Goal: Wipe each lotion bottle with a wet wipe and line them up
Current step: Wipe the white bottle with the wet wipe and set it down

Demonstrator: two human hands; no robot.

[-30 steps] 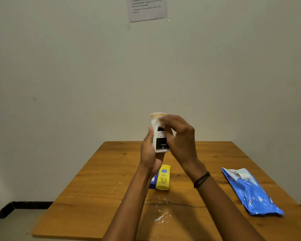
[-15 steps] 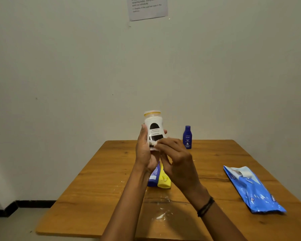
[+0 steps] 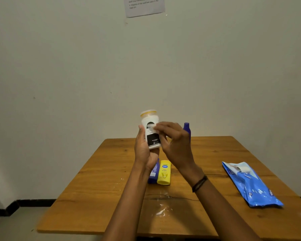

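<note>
My left hand (image 3: 143, 150) holds a white lotion bottle (image 3: 150, 130) with a black label and yellow-rimmed cap upright above the table. My right hand (image 3: 175, 143) presses a small white wet wipe (image 3: 155, 128) against the bottle's front, near the top of the label. A yellow lotion bottle (image 3: 164, 172) lies flat on the wooden table (image 3: 94, 197), and a blue bottle (image 3: 154, 172) lies beside it, partly hidden by my left wrist. A dark blue bottle (image 3: 187, 130) stands upright at the table's far edge, half behind my right hand.
A blue wet-wipe pack (image 3: 250, 185) with its flap open lies at the right of the table. Wet smears (image 3: 162, 209) mark the near middle of the tabletop. A printed sheet (image 3: 144, 6) hangs on the wall behind.
My right hand with the wipe slid down the white bottle to its base, then back up to the label's top. The bottle stays in my left hand, tilted slightly.
</note>
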